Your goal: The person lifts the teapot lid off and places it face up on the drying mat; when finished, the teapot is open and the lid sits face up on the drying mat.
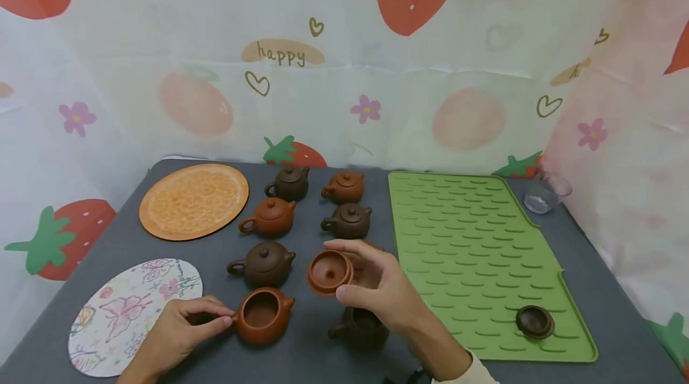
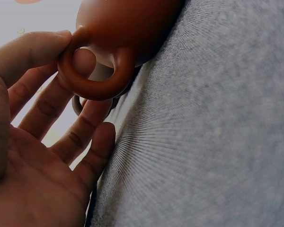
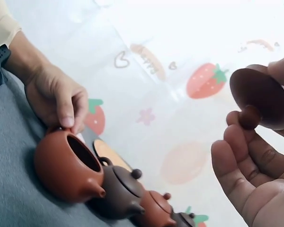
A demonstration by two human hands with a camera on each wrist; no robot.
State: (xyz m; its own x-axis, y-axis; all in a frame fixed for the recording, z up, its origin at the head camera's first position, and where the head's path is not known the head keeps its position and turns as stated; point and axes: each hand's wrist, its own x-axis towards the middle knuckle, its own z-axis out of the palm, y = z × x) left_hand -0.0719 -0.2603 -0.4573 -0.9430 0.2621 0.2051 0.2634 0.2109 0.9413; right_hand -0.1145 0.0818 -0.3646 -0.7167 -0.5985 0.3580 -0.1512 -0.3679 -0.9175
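My left hand (image 1: 180, 327) pinches the ring handle (image 2: 97, 89) of a reddish-brown teapot (image 1: 264, 333). This teapot is uncovered, its round mouth facing up and its spout pointing right. Raised over the table, my right hand (image 1: 384, 285) grips a reddish-brown teapot lid (image 1: 329, 272) by its edge between thumb and fingers. The lid's hollow underside faces the head camera; its round knob (image 3: 250, 117) shows in the right wrist view, close to the fingertips. Below the right hand stands a dark brown teapot (image 1: 352, 336) without its lid, partly hidden by that hand.
Several lidded teapots stand in two columns behind, including a dark one (image 1: 264, 264) and a reddish one (image 1: 273, 216). A green mat (image 1: 463, 264) at right bears an upturned dark lid (image 1: 534, 321). A glass cup (image 1: 545, 192), orange round mat (image 1: 194, 201) and drawn-on white mat (image 1: 134, 312) lie around.
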